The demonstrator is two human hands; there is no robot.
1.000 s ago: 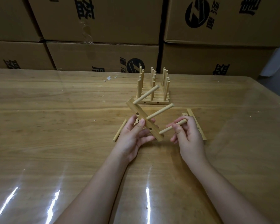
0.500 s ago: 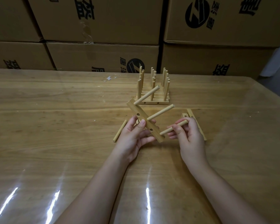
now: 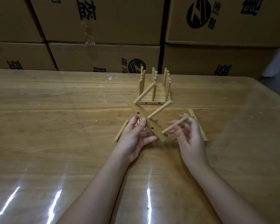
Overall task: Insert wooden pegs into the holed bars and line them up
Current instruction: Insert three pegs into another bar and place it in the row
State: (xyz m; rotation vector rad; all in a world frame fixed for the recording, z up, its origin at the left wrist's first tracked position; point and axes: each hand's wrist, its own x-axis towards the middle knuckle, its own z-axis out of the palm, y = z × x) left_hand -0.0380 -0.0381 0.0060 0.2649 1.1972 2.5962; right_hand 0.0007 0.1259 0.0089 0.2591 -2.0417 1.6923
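Note:
My left hand [image 3: 136, 135] grips a holed wooden bar [image 3: 137, 109], which is tilted diagonally above the table. Three pegs stick out of it toward the upper right: a top peg [image 3: 145, 94], a middle peg [image 3: 159, 109] and a lower peg [image 3: 171, 126]. My right hand [image 3: 190, 136] holds the lower peg near its free end, with the thumb in front and the fingers spread behind it. That peg's other end sits at the bar's lowest hole. Two side holes in the bar face me.
A row of finished bars [image 3: 152, 103] with upright pegs stands behind the hands. One loose peg [image 3: 121, 130] lies left of my left hand. Spare bars [image 3: 200, 130] lie partly under my right hand. Stacked cardboard boxes [image 3: 103, 55] wall off the table's far edge.
My right hand's fingers have spread out behind the lower peg again after bunching around it. The bar and my left hand have barely moved.

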